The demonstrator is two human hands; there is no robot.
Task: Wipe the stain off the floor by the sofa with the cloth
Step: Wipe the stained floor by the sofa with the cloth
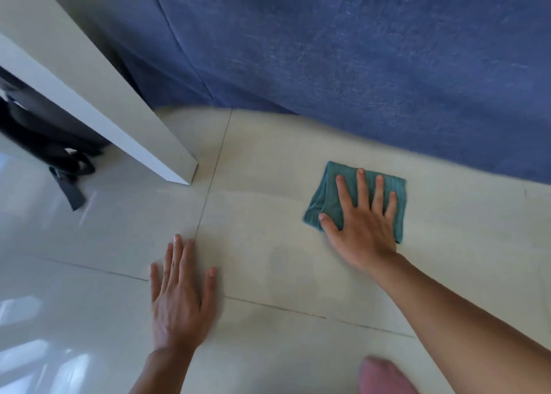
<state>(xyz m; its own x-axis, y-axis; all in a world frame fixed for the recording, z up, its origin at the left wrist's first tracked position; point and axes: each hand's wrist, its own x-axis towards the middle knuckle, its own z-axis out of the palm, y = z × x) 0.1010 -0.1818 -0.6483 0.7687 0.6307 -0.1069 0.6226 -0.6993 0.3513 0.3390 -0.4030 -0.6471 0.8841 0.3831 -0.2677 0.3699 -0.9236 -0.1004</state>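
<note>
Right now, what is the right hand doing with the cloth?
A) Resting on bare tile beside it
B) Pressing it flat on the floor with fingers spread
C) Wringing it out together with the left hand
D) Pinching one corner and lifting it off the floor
B: the right hand lies palm-down with fingers spread on the teal cloth, which sits flat on the floor by the blue sofa; the left hand rests on bare tile, apart from it.
</note>
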